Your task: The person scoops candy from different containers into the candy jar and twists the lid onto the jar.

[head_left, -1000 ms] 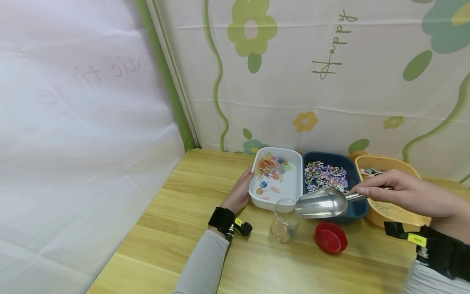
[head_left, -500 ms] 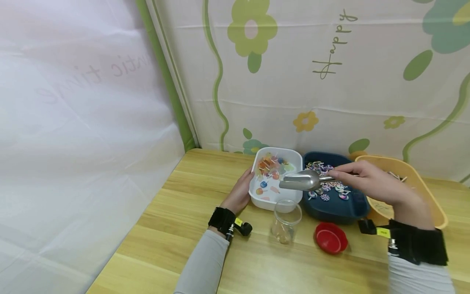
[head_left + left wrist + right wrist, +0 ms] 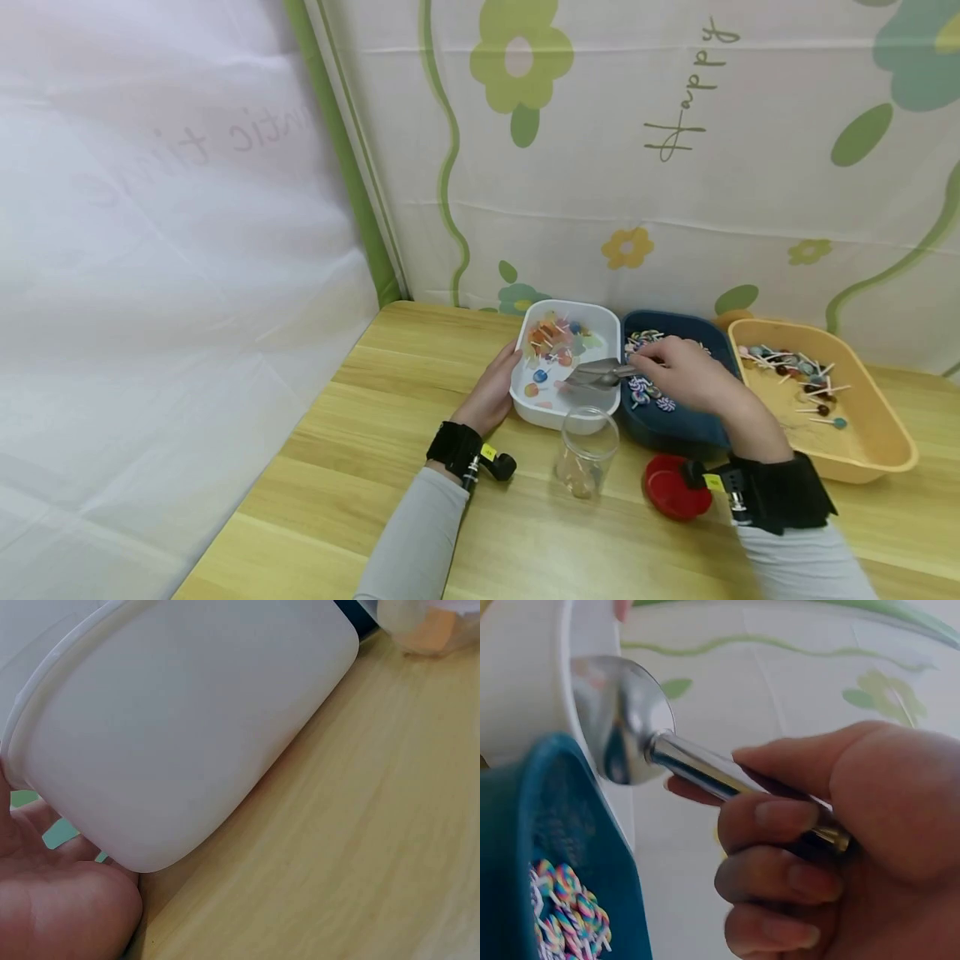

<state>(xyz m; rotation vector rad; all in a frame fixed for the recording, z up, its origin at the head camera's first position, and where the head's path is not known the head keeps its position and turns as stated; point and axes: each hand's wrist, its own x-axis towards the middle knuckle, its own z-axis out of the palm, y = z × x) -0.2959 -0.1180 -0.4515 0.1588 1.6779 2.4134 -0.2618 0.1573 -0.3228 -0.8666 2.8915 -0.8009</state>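
My right hand (image 3: 693,375) grips the handle of a metal scoop (image 3: 596,375). The scoop's bowl dips into a white bin (image 3: 562,414), beside small translucent lollipop and ice-pop shaped pieces (image 3: 555,337). Curled fingers wrap the handle in the right wrist view. My left hand (image 3: 491,392) rests against the bin's left wall; in the left wrist view its fingers lie partly hidden behind the wall (image 3: 180,742). A clear plastic cup (image 3: 588,454) stands just in front of the bin, some pale orange pieces at its bottom.
Right of the white bin stand a navy bin (image 3: 645,429) of swirl lollipop pieces and a yellow bin (image 3: 873,417) of small round lollipops. A red dish (image 3: 667,492) sits in front, partly behind the right wrist strap. A printed curtain (image 3: 562,183) hangs behind the table.
My right hand has carried the scoop left, from over the cup's rim, past the navy bin and down into the white bin. The left hand has stayed at the bin's side.
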